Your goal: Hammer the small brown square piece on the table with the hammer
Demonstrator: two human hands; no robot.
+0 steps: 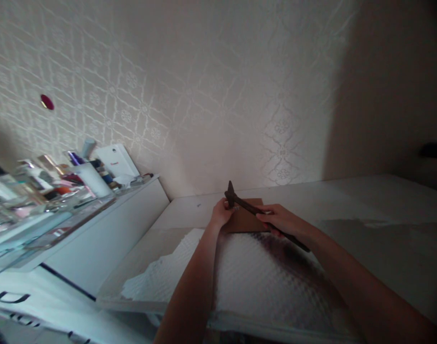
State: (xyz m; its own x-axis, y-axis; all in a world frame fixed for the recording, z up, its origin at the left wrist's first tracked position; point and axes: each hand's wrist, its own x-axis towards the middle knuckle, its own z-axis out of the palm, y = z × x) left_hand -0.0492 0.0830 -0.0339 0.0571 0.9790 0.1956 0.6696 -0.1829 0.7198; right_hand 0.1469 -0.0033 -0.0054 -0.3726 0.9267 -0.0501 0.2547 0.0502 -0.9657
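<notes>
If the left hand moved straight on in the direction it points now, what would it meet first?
Probably the brown board that the left hand already touches at its edge; beyond that, the patterned wall. The depth is hard to judge.

A long dark tool [256,210], seemingly a small hammer though the view was blurred, lay slanted across the fingers of the right hand [281,220], its head raised just beside the left hand's [222,212] fingertips and its handle running back past the right wrist. A flat brown board [244,220] rested under both sets of fingers, lying level between them and touching them.
</notes>
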